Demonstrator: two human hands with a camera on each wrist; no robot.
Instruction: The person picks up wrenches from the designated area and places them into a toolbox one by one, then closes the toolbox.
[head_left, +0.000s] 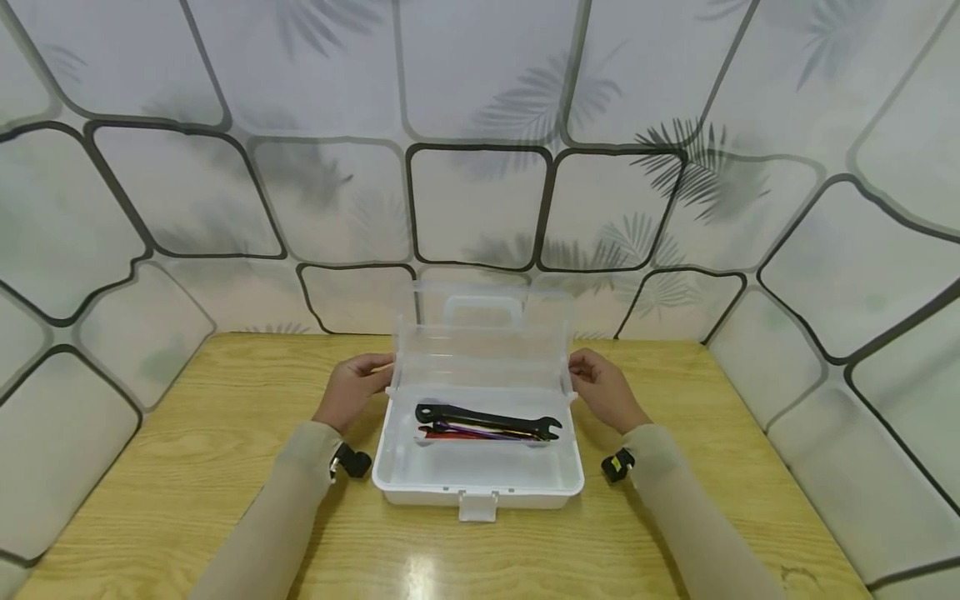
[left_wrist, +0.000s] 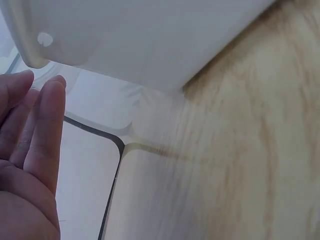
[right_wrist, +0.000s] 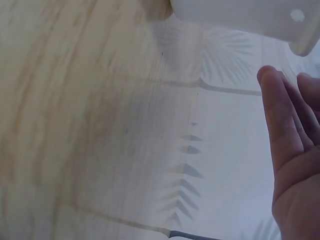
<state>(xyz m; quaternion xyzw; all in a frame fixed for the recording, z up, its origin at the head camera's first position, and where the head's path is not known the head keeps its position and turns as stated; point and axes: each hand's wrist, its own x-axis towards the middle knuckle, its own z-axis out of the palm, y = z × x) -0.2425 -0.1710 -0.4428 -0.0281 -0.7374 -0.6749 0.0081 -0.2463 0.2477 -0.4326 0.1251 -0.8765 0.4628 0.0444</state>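
A white plastic toolbox sits on the table, its clear lid swung up and standing at the back. Several wrenches lie heaped inside, with a black combination wrench on top and purple and red ones partly hidden under it. My left hand is at the lid's left edge, fingers fairly straight; its fingertips show close by the box corner in the left wrist view. On the opposite edge, my right hand mirrors it, with extended fingertips near the other corner.
The wood-grain table runs back to a patterned wall covering close behind the lid. A white latch hangs at the box's front. Small black wrist cameras are worn on both wrists.
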